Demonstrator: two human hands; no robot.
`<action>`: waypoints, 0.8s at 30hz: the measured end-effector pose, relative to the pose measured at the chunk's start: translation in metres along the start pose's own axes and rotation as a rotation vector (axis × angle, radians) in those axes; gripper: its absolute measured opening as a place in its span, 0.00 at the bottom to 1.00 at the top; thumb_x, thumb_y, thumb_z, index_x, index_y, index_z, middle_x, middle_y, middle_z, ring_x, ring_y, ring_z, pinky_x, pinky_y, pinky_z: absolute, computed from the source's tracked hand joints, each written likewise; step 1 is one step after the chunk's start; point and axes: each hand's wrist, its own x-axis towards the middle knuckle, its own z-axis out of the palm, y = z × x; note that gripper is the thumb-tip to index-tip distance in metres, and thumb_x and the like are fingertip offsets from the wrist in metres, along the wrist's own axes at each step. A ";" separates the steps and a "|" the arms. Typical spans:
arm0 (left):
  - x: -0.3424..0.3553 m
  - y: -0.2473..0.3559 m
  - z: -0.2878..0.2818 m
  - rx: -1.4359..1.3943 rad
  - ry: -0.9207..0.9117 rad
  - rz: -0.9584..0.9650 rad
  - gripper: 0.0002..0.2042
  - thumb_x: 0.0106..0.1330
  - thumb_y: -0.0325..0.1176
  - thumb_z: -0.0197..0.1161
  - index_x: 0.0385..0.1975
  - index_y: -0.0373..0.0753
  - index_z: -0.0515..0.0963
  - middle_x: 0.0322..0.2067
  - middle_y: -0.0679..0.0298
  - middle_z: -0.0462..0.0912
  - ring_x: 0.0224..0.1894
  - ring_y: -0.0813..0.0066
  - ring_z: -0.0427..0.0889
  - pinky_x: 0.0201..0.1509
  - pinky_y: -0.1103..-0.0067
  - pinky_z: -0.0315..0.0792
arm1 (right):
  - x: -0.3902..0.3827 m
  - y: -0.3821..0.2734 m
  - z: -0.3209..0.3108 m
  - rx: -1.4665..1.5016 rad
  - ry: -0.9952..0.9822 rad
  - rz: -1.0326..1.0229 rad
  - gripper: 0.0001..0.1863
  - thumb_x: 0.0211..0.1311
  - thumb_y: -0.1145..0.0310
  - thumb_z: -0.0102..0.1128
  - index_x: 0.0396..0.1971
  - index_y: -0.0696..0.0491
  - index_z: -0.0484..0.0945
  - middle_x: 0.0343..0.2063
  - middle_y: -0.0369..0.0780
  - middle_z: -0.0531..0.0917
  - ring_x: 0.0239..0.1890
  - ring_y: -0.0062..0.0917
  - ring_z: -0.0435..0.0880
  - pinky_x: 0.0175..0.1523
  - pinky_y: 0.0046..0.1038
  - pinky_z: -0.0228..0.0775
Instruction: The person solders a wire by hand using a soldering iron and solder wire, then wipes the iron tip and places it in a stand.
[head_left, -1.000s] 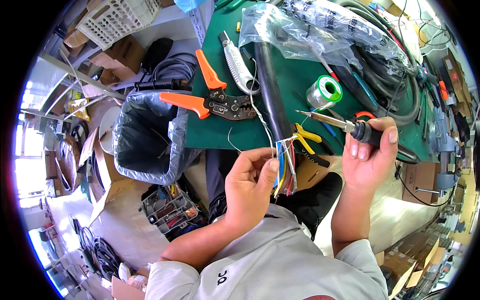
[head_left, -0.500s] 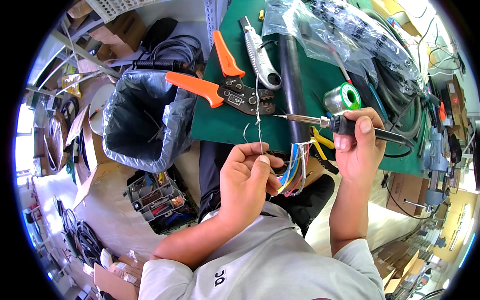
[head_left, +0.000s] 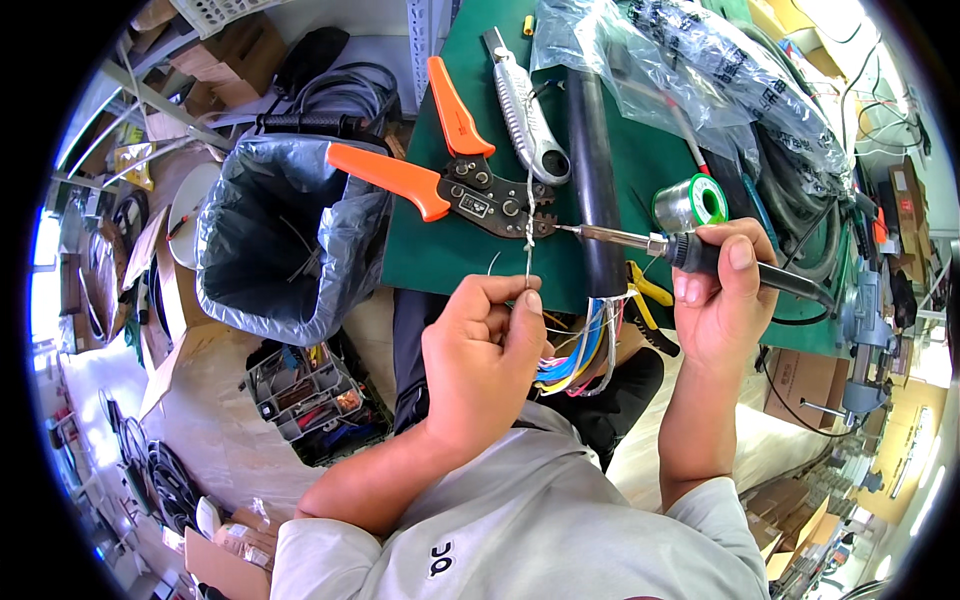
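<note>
My left hand (head_left: 487, 355) pinches a thin whitish wire (head_left: 530, 245), which runs up across the crimping pliers' jaws. In my right hand (head_left: 725, 290) is a soldering iron (head_left: 625, 237), its tip pointing left, close to the wire; whether they touch I cannot tell. Behind the iron lies a thick black cable (head_left: 594, 150), whose cut end spreads into several coloured wires (head_left: 590, 350) hanging over the table edge. Crimping pliers with orange handles (head_left: 390, 180) lie open on the green table mat (head_left: 440, 255). A grey utility knife (head_left: 522, 115) lies beyond them. A solder spool (head_left: 690, 203) stands beside my right hand.
Yellow-handled pliers (head_left: 650, 290) lie at the table edge below the black cable. Clear plastic bags (head_left: 700, 70) and thick cables cover the far right. A lined waste bin (head_left: 280, 240) stands left of the table, above a toolbox (head_left: 310, 400) on the floor.
My left hand has shifted slightly, and the pinched wire leans a little further right. The soldering iron has moved slightly right, and its tip is now nearer the wire.
</note>
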 end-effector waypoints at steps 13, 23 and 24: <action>-0.002 0.000 -0.005 -0.527 -0.067 -0.276 0.12 0.75 0.36 0.50 0.42 0.32 0.71 0.23 0.60 0.81 0.18 0.80 0.77 0.21 0.85 0.71 | -0.009 0.014 0.009 -0.104 -0.060 -0.039 0.17 0.61 0.62 0.64 0.35 0.65 0.78 0.22 0.39 0.79 0.17 0.17 0.76 0.22 0.15 0.66; -0.001 0.000 -0.007 0.132 -0.043 0.101 0.07 0.71 0.28 0.56 0.40 0.31 0.74 0.21 0.68 0.76 0.18 0.89 0.71 0.20 0.89 0.64 | -0.011 0.000 -0.002 -0.117 0.049 -0.052 0.16 0.61 0.63 0.61 0.31 0.65 0.76 0.20 0.41 0.78 0.14 0.17 0.72 0.19 0.16 0.62; -0.001 0.001 -0.006 0.115 -0.015 0.087 0.07 0.70 0.29 0.57 0.39 0.31 0.74 0.19 0.69 0.76 0.18 0.89 0.71 0.20 0.89 0.64 | -0.011 -0.002 -0.001 -0.133 0.046 -0.049 0.16 0.61 0.63 0.61 0.31 0.64 0.76 0.20 0.40 0.78 0.14 0.16 0.72 0.19 0.16 0.62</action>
